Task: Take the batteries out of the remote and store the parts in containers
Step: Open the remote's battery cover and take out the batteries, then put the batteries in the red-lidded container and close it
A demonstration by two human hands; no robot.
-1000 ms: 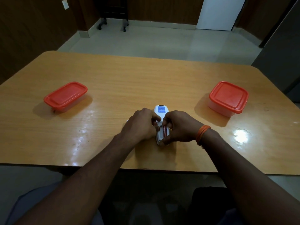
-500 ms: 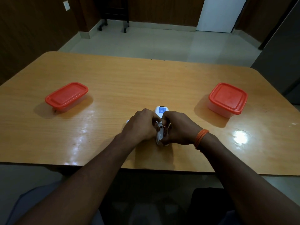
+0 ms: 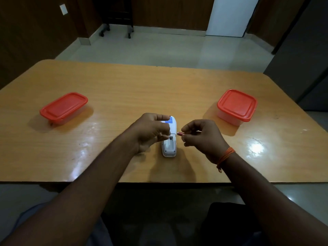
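Observation:
A white remote (image 3: 169, 142) lies face down on the wooden table (image 3: 124, 89), its battery bay uncovered and facing up. My left hand (image 3: 150, 132) rests on its left side, fingers touching the remote's upper half and the bay's edge. My right hand (image 3: 202, 135) hovers just right of the remote and pinches a small red battery (image 3: 180, 133) between thumb and fingers, lifted clear of the bay. An orange thread band circles my right wrist. Whether another battery sits in the bay is hidden by my left fingers.
Two closed plastic containers with red lids stand on the table: a rectangular container (image 3: 63, 108) at the left and a squarer container (image 3: 237, 106) at the right. The table's near edge (image 3: 159, 182) runs just below my forearms. A chair base stands on the floor far back.
Both hands were bunched over the battery bay. My right hand has since pulled away to the right with a red battery, and my left hand has shifted left, exposing the remote.

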